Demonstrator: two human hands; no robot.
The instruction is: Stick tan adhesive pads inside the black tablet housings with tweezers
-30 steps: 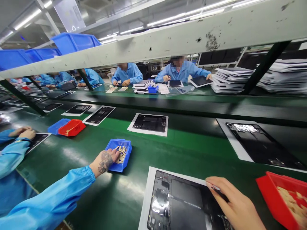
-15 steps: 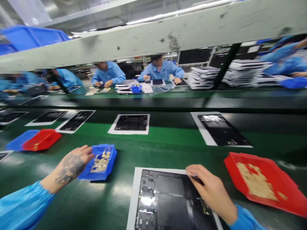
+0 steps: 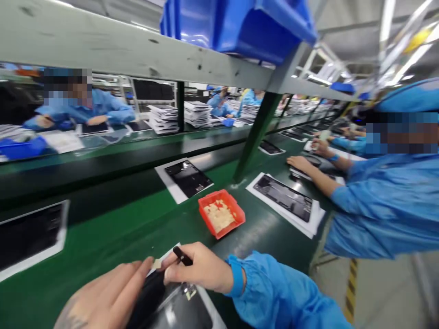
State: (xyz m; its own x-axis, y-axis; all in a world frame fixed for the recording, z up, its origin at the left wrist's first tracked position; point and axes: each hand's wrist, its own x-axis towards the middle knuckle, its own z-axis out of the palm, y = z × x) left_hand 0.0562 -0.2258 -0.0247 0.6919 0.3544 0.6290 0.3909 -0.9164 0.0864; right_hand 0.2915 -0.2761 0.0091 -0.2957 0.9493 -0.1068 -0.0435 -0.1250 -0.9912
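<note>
Right grip (image 3: pixel 202 269) is closed narrowly around black stick-like tool (image 3: pixel 183 256). Left grip (image 3: pixel 106 292) is held over dark panel (image 3: pixel 185 314); its hold cannot be told. Pale scrap (image 3: pixel 157 264) seen between grips. Panel backed by white sheet (image 3: pixel 214 313) on green desk (image 3: pixel 120 237); markings too blurred to be read. Beyond: red bin (image 3: pixel 229 228).

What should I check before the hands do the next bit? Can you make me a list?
1. Right hand is holding the black tool: ok.
2. A small pale piece is at the fingertips: ok.
3. Left hand is gripping that piece too: cannot tell, the fingers hide it.
4. The dark panel lies on its white sheet: ok.
5. The whole panel can be seen: not ok, hands cover part and the picture cuts it off.
6. Red bin has pale pieces in it: ok.
</note>
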